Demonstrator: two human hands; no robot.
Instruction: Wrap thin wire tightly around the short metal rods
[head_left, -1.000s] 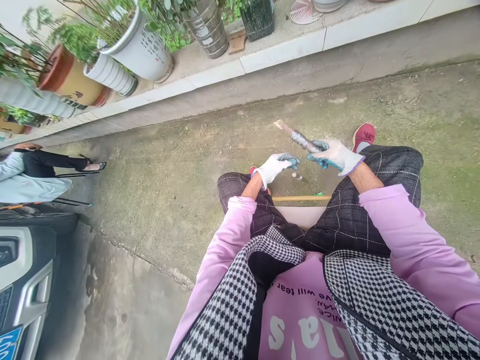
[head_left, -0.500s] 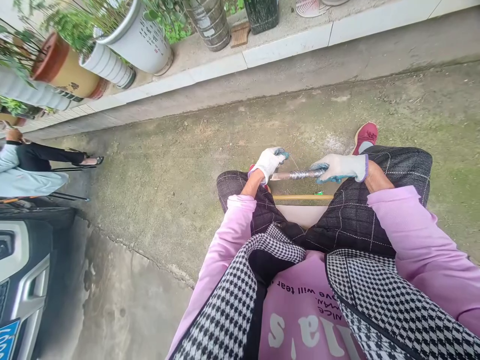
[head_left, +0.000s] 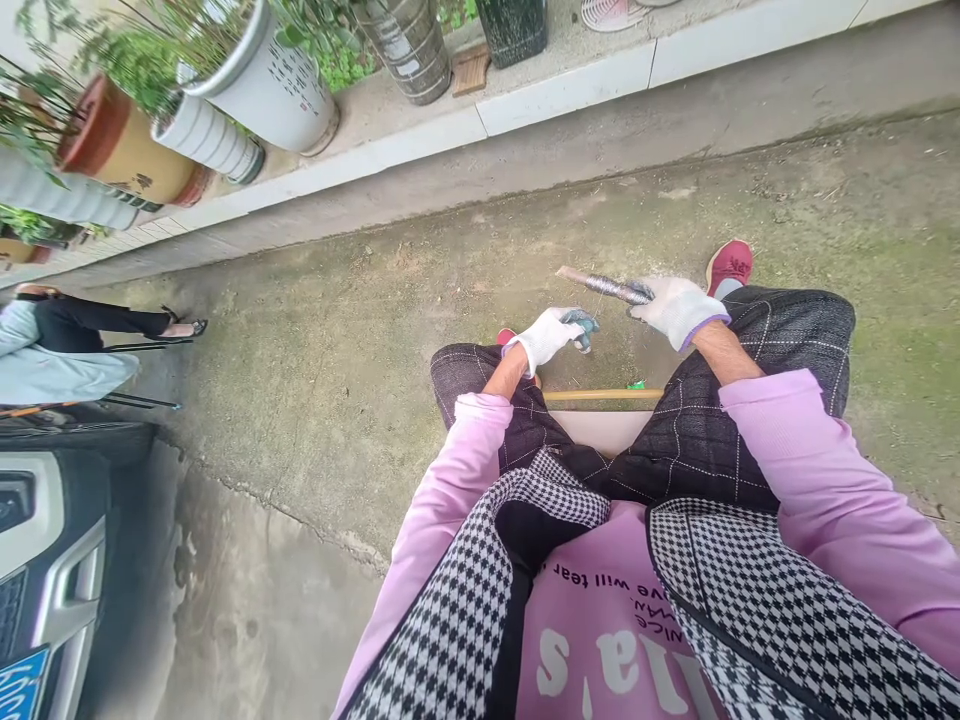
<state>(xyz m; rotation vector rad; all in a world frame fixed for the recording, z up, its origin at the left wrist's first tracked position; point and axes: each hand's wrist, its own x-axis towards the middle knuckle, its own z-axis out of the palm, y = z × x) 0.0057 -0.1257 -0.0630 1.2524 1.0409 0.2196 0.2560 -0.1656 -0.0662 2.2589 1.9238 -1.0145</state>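
The slim brown stick wound with silvery thread (head_left: 604, 286) slanted forward and leftward from the white-gloved right hand (head_left: 671, 305), fingers clamped round its near end — just beyond the blue-fingertipped left hand (head_left: 559, 333) (fingers apparently pinched on a fine loose strand (head_left: 598, 306)).

Mossy, grey-green concrete ground (head_left: 315, 330) stretches outdoors beneath soft, even daylight, a jagged crack (head_left: 281, 517) dividing it from smoother grey paving (head_left: 255, 610). Along the far side runs a low concrete ledge edged in white tile (head_left: 562, 105), bearing a large white pot with dark lettering (head_left: 281, 85) and a yellow-brown pot with a terracotta rim (head_left: 142, 150). At left stands a dark car with pale trim (head_left: 75, 560).
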